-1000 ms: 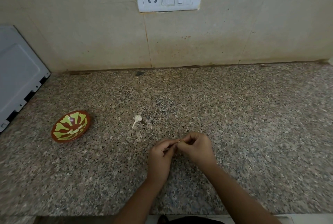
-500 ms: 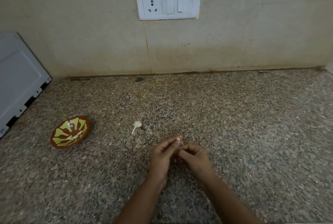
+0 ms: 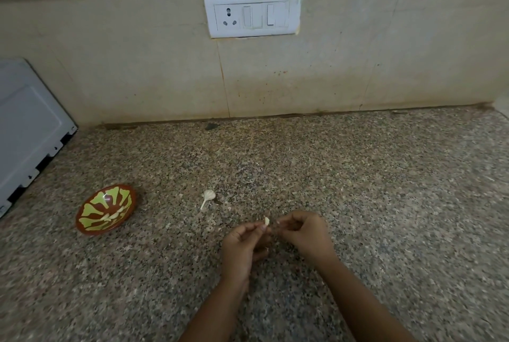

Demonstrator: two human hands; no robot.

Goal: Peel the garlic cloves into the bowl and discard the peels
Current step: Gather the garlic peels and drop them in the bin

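While left hand [image 3: 242,242] pinches clove [image 3: 266,221], right hand [image 3: 304,233] peel [image 3: 278,222], bowl [image 3: 92,210] holds cloves [image 3: 111,216]

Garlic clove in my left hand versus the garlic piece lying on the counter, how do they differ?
The garlic clove is pinched by fingers of the left hand, off the countertop; the garlic piece lies loose on it. The garlic piece trails a thin stalk; the garlic clove shows none. The garlic piece is nearer the bowl than the garlic clove. Both are small and pale.
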